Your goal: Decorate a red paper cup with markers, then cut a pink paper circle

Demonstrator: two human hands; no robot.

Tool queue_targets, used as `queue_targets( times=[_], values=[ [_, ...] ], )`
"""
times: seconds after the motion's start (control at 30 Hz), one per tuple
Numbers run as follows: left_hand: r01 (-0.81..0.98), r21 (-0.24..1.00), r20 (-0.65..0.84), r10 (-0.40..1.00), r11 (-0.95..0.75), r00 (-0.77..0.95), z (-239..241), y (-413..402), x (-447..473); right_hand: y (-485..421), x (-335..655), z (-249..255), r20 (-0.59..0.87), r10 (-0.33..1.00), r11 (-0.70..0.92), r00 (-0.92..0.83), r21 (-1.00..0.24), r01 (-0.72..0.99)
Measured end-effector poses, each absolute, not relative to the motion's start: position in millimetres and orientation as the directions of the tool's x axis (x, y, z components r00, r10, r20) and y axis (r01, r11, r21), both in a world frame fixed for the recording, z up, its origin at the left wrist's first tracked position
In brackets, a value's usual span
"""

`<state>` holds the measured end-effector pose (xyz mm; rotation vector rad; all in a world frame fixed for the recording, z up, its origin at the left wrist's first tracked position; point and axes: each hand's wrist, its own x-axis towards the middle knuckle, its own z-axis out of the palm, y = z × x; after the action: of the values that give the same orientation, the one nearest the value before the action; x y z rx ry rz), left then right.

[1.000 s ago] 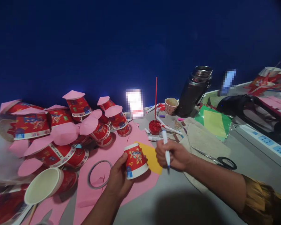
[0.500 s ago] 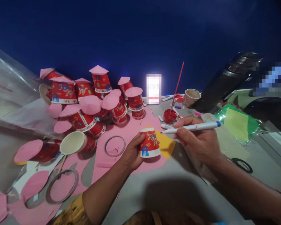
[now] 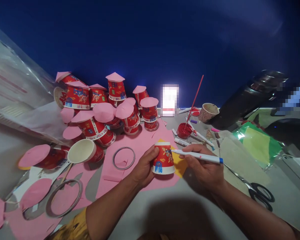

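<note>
My left hand is wrapped round a red paper cup with a white rim, held upside down above the pink paper. Blue marks and a printed figure show on the cup's side. Between the fingers of my right hand is a white marker with a blue end. Its tip is at the cup's upper right side; I cannot tell whether it touches. Yellow paper lies behind the cup.
Many red cups with pink paper cones are piled at the left. Tape rolls lie on pink paper. A red paint pot with a stick, black-handled scissors, a patterned cup and a dark flask are rightward.
The marker has come down and left, and its tip is now at the cup's side. The view has shifted, and the scissors at the right show more fully.
</note>
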<state>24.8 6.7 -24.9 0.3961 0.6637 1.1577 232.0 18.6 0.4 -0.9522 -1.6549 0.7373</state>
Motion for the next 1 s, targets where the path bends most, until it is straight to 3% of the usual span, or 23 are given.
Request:
queue_targets(
  times=[1.0],
  values=[
    [-0.646, 0.670, -0.241, 0.930, 0.366, 0.277, -16, 4, 28, 16, 229, 18, 0.654, 0.732, 0.681, -0.192, -0.691, 0.242]
  ],
)
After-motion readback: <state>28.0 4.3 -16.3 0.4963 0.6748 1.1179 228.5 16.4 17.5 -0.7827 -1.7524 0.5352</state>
